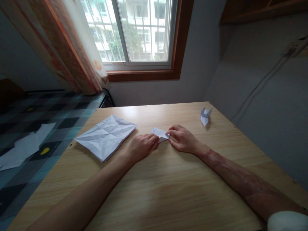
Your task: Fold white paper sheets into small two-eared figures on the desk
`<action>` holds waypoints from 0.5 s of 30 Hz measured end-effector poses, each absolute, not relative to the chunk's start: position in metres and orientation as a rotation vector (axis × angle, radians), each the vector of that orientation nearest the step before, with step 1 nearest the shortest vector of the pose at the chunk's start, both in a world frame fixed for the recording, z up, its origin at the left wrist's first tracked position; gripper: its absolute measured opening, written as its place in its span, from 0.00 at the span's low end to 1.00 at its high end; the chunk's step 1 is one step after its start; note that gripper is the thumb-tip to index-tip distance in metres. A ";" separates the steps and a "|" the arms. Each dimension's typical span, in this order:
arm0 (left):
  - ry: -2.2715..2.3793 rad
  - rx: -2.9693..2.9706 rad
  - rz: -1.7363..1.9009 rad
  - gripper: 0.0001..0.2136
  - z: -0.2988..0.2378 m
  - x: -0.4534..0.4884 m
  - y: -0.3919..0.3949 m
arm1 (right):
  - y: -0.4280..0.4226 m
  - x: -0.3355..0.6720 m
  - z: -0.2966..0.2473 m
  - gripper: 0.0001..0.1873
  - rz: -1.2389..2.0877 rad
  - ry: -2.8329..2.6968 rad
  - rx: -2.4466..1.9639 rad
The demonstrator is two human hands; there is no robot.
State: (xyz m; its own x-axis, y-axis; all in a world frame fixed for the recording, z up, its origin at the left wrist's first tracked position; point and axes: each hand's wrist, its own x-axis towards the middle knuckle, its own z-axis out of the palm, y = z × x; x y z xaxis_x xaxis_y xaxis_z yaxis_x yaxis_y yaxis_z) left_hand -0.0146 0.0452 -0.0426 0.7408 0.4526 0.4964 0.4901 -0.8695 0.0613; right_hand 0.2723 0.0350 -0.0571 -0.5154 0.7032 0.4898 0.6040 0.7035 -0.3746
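Note:
A small folded white paper piece (159, 133) lies on the wooden table (168, 186) between my two hands. My left hand (141, 146) rests knuckles up with its fingers curled down onto the paper's left edge. My right hand (181, 138) pinches the paper's right corner with closed fingertips. Both hands hold the same piece flat against the tabletop.
A stack of creased white square sheets (106, 136) lies to the left of my hands. A finished folded paper figure (205, 116) stands near the table's far right edge. A bed with a checked cover (43, 128) and loose paper is at left, under a window (141, 32).

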 end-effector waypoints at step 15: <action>-1.607 -3.194 -1.813 0.17 -0.049 -0.019 0.066 | 0.034 0.281 -0.054 0.21 1.138 -1.751 -0.919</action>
State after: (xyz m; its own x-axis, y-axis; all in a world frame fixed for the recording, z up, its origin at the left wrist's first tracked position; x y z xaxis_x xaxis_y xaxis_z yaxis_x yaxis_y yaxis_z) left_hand -0.0186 0.0662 -0.0485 0.3985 0.8710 0.2875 0.1809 -0.3819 0.9063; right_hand 0.2806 0.0343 -0.0544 -0.3843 0.8889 0.2495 0.1327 0.3206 -0.9379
